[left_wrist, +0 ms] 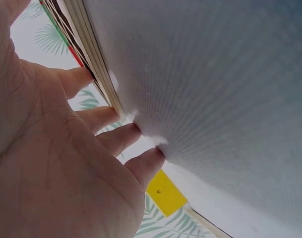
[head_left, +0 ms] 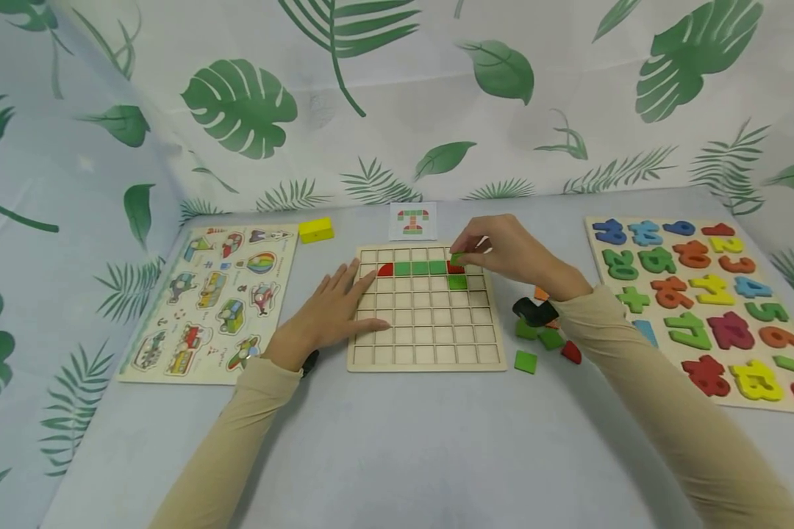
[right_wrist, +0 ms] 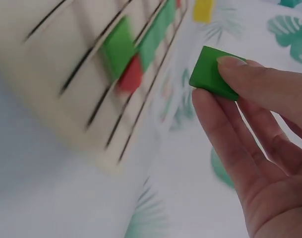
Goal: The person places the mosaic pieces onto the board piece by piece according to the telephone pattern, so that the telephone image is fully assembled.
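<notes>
Beige-sleeved right grip (head_left: 512, 250) pinches a flat, square green tile (right_wrist: 206, 73).

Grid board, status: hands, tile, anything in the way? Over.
Right hand pinching green tile, not yet seated in grid board. Left hand spread at board's left edge. Loose pieces right of board; no obstruction seen.

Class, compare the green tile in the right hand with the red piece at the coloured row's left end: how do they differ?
The green tile has straight visible edges; the red piece has a curved one.
The green tile is pinched in the right hand; the red piece lies in the grid board.
Both are plain-coloured.
</notes>
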{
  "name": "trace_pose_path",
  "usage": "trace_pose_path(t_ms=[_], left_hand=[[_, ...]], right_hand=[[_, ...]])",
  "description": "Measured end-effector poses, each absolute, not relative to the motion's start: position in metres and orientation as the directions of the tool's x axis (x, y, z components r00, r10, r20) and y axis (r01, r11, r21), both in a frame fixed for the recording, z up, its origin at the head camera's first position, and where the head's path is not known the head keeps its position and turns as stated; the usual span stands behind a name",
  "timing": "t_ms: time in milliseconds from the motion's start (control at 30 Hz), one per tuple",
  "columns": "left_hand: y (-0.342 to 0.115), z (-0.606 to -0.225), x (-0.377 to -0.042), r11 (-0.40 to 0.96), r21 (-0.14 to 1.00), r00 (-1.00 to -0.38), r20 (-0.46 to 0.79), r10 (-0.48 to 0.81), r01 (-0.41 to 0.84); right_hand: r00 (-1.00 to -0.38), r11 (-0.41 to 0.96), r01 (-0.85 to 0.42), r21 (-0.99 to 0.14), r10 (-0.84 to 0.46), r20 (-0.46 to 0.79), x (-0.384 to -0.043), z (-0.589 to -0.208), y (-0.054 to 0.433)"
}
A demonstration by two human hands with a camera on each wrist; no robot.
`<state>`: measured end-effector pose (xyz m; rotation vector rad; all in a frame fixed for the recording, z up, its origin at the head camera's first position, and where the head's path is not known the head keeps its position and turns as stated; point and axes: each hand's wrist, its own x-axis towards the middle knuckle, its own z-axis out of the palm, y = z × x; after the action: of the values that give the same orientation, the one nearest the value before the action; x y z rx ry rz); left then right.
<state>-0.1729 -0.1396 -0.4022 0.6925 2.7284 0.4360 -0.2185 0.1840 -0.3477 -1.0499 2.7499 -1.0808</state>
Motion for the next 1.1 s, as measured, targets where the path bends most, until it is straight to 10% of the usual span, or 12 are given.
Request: trace_pose_path(t_ms=[1100], left_hand=[[-0.139, -0.402, -0.174, 0.842, 0.346, -0.841, -0.21, 0.499, 0.414]], right_hand=[[-0.757, 0.459, -0.555, -0.694, -0.624, 0.192, -0.223, -0.387, 0.082]])
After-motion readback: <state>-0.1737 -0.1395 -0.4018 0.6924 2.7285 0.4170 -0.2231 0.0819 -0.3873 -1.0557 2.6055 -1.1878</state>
